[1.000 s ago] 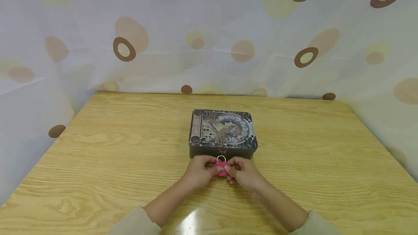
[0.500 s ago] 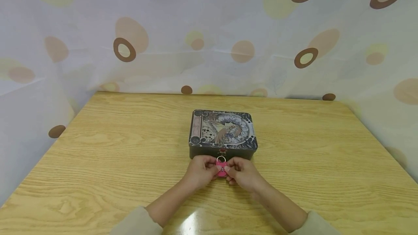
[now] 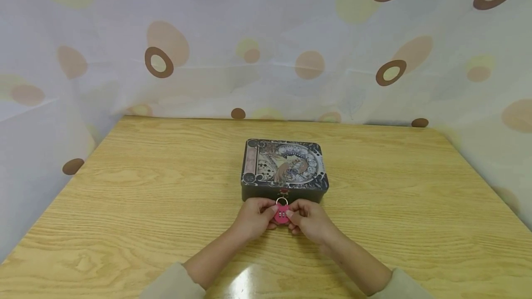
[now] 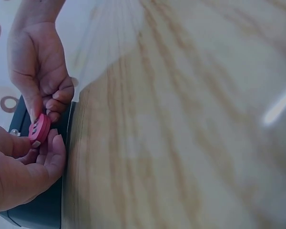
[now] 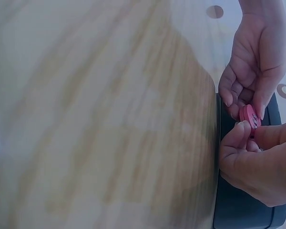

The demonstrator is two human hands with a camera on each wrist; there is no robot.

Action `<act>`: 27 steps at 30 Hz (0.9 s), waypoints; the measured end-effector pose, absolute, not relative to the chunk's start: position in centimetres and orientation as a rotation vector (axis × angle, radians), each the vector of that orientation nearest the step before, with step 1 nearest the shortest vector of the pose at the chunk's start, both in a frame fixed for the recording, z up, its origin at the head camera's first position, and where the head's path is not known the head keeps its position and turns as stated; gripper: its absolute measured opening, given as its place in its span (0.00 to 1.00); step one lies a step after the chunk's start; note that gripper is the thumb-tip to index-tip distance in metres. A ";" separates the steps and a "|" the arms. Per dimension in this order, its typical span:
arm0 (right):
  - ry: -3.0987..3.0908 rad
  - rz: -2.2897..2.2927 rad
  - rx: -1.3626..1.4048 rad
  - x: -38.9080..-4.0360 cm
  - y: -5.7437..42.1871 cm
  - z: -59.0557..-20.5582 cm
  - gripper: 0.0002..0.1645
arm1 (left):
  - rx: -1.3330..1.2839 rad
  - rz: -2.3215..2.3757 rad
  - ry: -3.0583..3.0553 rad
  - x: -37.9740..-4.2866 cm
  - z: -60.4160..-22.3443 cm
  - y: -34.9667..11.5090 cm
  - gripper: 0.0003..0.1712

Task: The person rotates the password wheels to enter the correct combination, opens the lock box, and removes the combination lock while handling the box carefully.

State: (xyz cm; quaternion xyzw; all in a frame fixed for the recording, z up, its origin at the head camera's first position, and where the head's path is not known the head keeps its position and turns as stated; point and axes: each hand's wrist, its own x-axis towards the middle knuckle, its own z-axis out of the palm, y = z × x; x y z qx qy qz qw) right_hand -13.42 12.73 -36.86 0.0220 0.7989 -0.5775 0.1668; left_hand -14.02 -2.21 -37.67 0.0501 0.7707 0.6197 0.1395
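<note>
A pink combination padlock point(image 3: 281, 214) with a metal shackle hangs at the front clasp point(image 3: 284, 192) of a dark decorated tin box point(image 3: 284, 165). From the left, my left hand point(image 3: 254, 218) pinches the padlock's edge between thumb and fingers. My right hand point(image 3: 309, 218) grips the opposite edge, its thumb beside the number dials. In the left wrist view the padlock point(image 4: 39, 129) sits between both hands, its dials partly visible. The right wrist view shows the padlock point(image 5: 250, 116) held against the box's dark front point(image 5: 248, 205). Whether the shackle is locked cannot be seen.
The box stands on a wood-grain table point(image 3: 145, 206), near its middle. Behind the table hangs a pale curtain point(image 3: 266, 26) with brown and yellow spots, and it continues along both sides. A bright light reflection lies on the table's near part.
My left thumb has shifted up and left off the middle of the padlock, so more of the dials shows. The hands and box otherwise stay in place.
</note>
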 end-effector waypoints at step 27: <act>2.164 -1.654 0.077 -13.6 13.1 -36.6 0.10 | 0.182 1.743 2.284 -14.0 -37.5 -2.2 0.14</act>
